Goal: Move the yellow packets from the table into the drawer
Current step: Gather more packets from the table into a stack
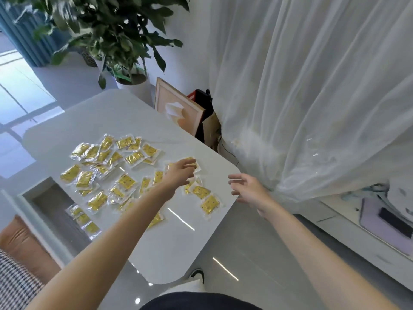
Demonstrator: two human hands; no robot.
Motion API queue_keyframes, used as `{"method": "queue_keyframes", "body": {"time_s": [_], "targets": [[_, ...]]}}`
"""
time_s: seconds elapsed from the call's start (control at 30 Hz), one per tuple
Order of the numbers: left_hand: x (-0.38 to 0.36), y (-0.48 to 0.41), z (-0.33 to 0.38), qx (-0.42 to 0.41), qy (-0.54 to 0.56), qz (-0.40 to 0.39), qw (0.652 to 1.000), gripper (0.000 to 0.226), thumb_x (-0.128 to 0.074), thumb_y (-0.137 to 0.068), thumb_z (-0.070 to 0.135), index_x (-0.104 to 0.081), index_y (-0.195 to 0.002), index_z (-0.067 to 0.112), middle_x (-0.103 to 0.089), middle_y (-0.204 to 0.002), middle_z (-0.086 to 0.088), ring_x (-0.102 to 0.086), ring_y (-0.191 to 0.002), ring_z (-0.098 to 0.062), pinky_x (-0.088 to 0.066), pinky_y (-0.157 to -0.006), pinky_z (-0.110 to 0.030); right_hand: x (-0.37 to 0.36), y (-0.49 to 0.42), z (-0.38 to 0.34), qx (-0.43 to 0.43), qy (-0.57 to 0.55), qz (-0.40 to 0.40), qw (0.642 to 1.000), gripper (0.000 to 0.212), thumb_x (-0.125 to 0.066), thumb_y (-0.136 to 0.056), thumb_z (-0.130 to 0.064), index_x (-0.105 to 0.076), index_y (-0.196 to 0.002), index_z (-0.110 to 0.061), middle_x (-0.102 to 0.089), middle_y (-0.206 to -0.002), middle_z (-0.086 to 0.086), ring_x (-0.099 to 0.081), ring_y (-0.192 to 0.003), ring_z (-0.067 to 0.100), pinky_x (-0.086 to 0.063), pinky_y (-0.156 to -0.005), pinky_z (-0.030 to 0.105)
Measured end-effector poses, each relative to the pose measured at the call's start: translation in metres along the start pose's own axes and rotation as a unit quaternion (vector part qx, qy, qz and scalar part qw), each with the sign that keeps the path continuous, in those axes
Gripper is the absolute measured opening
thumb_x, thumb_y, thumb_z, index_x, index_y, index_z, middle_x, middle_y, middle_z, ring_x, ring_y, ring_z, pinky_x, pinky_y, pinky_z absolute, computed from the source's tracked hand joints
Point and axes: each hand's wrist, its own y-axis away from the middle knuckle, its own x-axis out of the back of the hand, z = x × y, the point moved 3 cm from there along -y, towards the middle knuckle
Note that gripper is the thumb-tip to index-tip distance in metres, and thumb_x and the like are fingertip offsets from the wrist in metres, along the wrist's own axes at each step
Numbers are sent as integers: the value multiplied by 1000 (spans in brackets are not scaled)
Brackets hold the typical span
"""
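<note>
Left hand (181,173): stretched out over the pile's right side, fingers loosely extended, nothing gripped.
Right hand (248,191): held spread and empty at the table's right edge.
Yellow packets (131,157): scattered across the table; a few are seen in the open drawer (55,204), left.
Table (178,242): white, glossy, round-cornered.
Room: sheer curtain (312,97) hung right; potted plant (107,30) set behind; framed picture (176,108) leaned beside it.
Print: dark marks on packets, too small to be read.

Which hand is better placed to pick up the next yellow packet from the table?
Left. The left hand is above the yellow packets, fingers near one; the right hand is open at the table edge, beside them.
</note>
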Motion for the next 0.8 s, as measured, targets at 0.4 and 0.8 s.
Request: {"method": "queue_keyframes", "body": {"time_s": [0.4,0.8], "targets": [[-12,-80,-20,100,79,124,984,37,-40,-95,7,-53,-129,16,-61,-117,-1,-57,-96,-17,-45,-73,-22,5,-159,-32,-40,75,-175,981,27,-47,-98,-13,-57,-123,-17,-64,-113,-2,-63,-94,18,-53,-80,28],[-53,-104,-64,217,315,336,861,36,-42,-97,11,-51,-132,15,-61,-116,0,-59,-102,-20,-44,-89,-31,-21,-278,-43,-125,151,-389,900,25,-52,-98,-12,-59,-121,-15,-67,-113,3,-64,-96,22,-55,-80,31]]}}
